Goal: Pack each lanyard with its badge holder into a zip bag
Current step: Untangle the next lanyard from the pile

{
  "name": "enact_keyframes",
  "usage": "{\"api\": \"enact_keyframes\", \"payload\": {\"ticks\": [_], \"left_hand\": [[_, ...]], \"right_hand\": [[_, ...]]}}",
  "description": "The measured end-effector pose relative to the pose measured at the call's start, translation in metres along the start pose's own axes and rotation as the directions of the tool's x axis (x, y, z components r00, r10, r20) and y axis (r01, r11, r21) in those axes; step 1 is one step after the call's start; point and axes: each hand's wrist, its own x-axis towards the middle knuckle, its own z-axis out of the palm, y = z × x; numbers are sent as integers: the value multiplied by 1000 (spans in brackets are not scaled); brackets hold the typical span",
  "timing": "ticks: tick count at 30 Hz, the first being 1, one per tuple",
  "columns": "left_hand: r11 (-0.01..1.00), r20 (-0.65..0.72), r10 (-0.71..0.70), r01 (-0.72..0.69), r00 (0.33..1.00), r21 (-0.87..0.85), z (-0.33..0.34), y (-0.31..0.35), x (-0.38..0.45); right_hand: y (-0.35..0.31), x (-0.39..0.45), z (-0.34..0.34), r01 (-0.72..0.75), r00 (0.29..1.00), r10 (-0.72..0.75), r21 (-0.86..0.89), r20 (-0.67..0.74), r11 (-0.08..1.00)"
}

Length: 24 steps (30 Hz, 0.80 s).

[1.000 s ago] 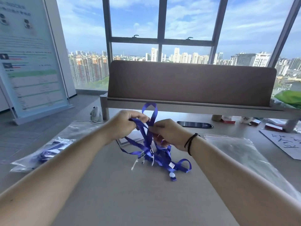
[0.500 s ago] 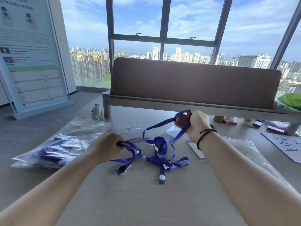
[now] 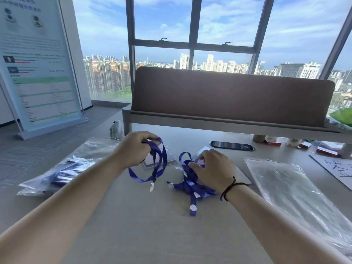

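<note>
My left hand [image 3: 133, 150] grips one blue lanyard [image 3: 159, 166], lifted clear of the table. Its loop hangs down with a small clip at the low end. My right hand [image 3: 213, 170] lies on a tangled pile of blue lanyards [image 3: 191, 189] on the desk, fingers curled, a strap loop caught between thumb and fingers. A clear badge holder [image 3: 168, 159] lies flat behind the hanging lanyard. Another badge holder [image 3: 242, 176] shows partly under my right hand. Empty zip bags [image 3: 297, 199] lie stacked at the right.
Filled zip bags [image 3: 57, 175] with blue lanyards inside lie at the left desk edge. A brown divider panel [image 3: 228, 96] stands across the back. A dark phone [image 3: 231, 145], small red boxes [image 3: 326, 151] and a written paper [image 3: 337, 168] are at the back right.
My left hand rose and pulled one lanyard free of the tangle. My right hand came down from its raised position onto the pile, which now lies apart from the lifted lanyard.
</note>
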Motion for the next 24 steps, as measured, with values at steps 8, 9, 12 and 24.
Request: {"api": "enact_keyframes", "payload": {"ticks": [8,9,12,24], "left_hand": [[980,65,100,-110,993,164,19,4,-6],[978,64,84,-94,994,188,21,1,-7],[984,60,22,-32,998,175,31,-4,-9],[975,202,35,-78,979,207,70,-1,-19]], "right_hand": [[2,-39,31,112,964,-134,106,232,988],[7,-31,35,71,974,-102,156,204,985],[13,-7,37,23,976,-82,283,200,959],[73,-22,18,-169,985,174,148,-18,974]]}}
